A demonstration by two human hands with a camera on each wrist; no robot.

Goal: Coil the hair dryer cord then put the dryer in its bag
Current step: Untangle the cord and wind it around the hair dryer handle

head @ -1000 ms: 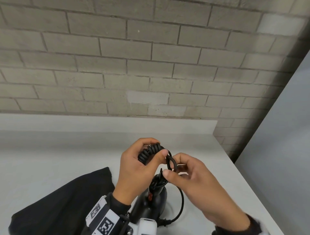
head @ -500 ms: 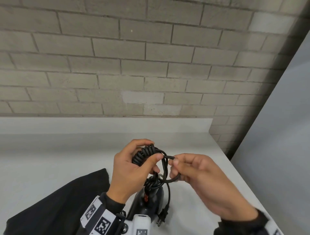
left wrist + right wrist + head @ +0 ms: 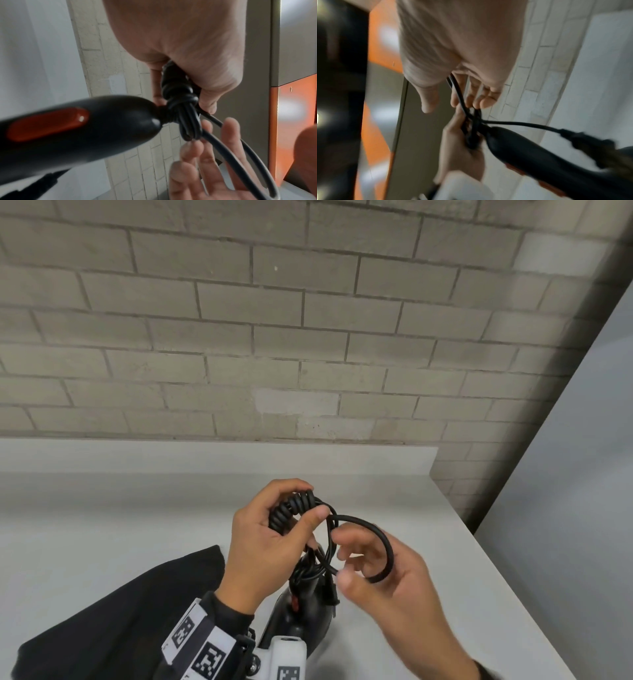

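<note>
Left hand (image 3: 270,539) clamps the bundled cord (image 3: 294,508) above the counter (image 3: 102,525), dryer (image 3: 301,607) hanging under it toward the near edge, bag (image 3: 113,611) flat at near left. Since a second ago the right hand (image 3: 380,573) has drawn the tail out into a wide loop, fingers curled through it, plug (image 3: 331,597) now dangling. Reads as the last wrap; bagging not begun

Black dryer (image 3: 301,614) hanging from bundled cord (image 3: 298,505); black bag (image 3: 113,618) flat beside.
</note>
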